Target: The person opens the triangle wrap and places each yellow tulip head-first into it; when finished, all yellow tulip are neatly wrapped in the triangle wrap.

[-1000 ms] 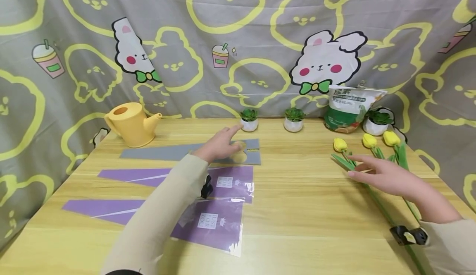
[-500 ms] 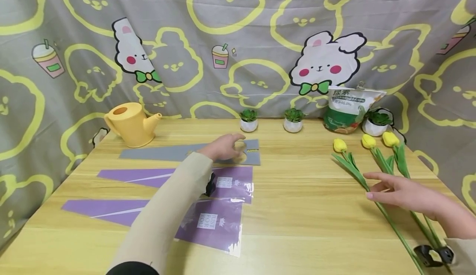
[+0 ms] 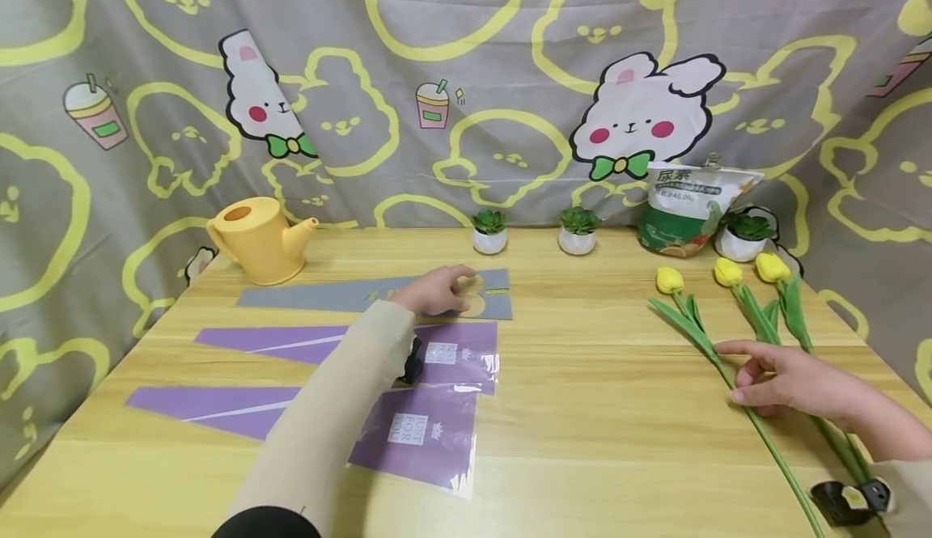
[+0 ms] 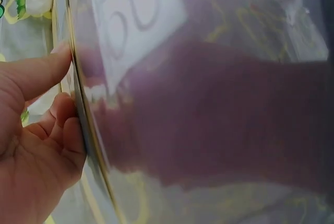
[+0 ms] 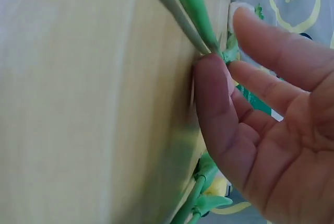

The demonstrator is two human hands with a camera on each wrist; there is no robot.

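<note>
My left hand (image 3: 446, 289) rests on the wide end of a grey wrapping sleeve (image 3: 313, 295) at the back of the table, its fingers curled on the sleeve's edge. In the left wrist view those fingers (image 4: 57, 125) curl against a thin sheet edge. My right hand (image 3: 764, 372) lies over the stem (image 3: 699, 336) of the leftmost yellow tulip (image 3: 668, 280). The right wrist view shows the thumb (image 5: 211, 109) pressing the green stem (image 5: 190, 4) against the wood, the other fingers straight above it.
Two purple sleeves (image 3: 455, 356) (image 3: 425, 433) lie in front of the grey one. Two more tulips (image 3: 728, 273) (image 3: 772, 267) lie at the right. A yellow watering can (image 3: 258, 239), small potted plants (image 3: 489, 232) (image 3: 578, 232) and a fertiliser bag (image 3: 688, 210) line the table's (image 3: 597, 408) back edge.
My left hand went from reaching flat to curling its fingers on the grey sleeve. My right hand drew back along the table and settled on the leftmost tulip's stem.
</note>
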